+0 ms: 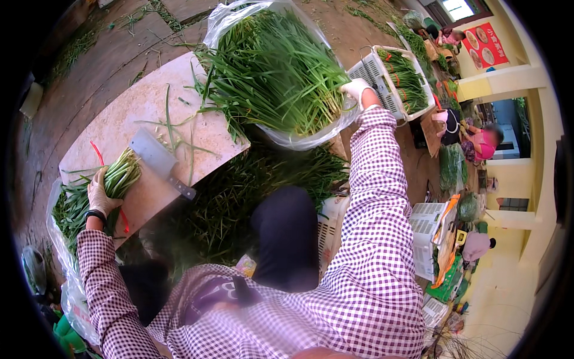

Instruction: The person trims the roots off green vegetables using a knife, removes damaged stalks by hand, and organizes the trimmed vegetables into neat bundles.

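Observation:
My left hand [103, 196], in a thin pale glove, is closed around a bunch of garlic chives [125, 170] at the left end of a pale board [119, 122]. A red tie [96, 152] lies under that bunch, its ends showing on both sides. Beside the bunch a cleaver [153, 153] rests flat, its dark handle sticking out past the board's near edge. Stretched far forward, my gloved right hand [359, 91] grips stem ends at the right side of a big heap of garlic chives [275, 72]. A clear plastic bag [293, 141] lines this heap.
Loose leaves [233, 191] cover the ground between the board and my knee [287, 233]. A white crate [431, 96] of tied bunches stands beyond my right hand. Bagged greens [66, 209] sit at the left. Other people [481, 140] work along the right wall.

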The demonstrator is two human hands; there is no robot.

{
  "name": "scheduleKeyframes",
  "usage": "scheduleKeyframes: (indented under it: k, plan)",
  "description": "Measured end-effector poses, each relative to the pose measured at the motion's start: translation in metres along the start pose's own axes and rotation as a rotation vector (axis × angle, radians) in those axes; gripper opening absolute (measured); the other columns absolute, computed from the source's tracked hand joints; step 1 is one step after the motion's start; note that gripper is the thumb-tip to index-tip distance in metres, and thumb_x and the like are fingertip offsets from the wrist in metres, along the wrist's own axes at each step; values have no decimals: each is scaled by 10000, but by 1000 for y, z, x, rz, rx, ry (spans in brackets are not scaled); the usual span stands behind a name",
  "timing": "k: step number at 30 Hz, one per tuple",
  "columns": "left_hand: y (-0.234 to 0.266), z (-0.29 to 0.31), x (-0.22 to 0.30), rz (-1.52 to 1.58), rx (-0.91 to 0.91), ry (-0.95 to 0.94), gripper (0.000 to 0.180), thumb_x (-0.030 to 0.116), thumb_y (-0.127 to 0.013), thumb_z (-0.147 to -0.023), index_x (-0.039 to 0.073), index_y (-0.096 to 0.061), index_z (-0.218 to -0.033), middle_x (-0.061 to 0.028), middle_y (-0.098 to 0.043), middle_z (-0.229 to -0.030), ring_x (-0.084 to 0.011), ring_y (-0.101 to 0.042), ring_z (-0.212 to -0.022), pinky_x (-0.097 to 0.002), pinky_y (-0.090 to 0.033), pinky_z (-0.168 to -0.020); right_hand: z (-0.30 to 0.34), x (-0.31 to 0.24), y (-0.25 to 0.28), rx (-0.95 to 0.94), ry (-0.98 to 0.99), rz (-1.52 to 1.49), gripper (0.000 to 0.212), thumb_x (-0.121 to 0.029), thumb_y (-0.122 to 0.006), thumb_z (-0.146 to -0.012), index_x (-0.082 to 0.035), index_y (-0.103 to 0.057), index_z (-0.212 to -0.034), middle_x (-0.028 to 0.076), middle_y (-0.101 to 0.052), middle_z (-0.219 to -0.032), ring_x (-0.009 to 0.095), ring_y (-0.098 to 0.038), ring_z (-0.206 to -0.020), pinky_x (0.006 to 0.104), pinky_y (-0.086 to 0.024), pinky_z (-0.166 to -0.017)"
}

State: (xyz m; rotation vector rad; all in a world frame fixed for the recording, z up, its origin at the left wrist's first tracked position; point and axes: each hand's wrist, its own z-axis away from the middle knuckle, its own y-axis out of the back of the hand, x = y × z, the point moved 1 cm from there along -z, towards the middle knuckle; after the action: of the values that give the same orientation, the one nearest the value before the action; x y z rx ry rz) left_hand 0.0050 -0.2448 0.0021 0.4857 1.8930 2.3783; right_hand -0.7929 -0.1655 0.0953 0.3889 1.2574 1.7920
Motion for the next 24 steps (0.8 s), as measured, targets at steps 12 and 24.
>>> scheduleKeyframes:
  k: [12,24]
  plan:
    - [0,0,-2,-4,15,-5,1057,197,-848,-362,188,-390,-1315,-72,-464,-1313,-284,-420,-1235,-418,-290,-1057,22,-9,5,-88,207,-69,298,-231,-730,-783,-32,-654,-992,55,-617,-722,151,-538,-598,293,-406,-548]
    - [-3,4,-11,2,40,-14,1052,197,-839,-369,179,-393,-1321,-81,-467,-1306,-299,-426,-1223,-413,-305,-1051,42,-30,-27,197,4,242,649,-389,-794,-688,-42,-601,-1201,174,-605,-1206,302,-592,-1100,360,-458,-930]
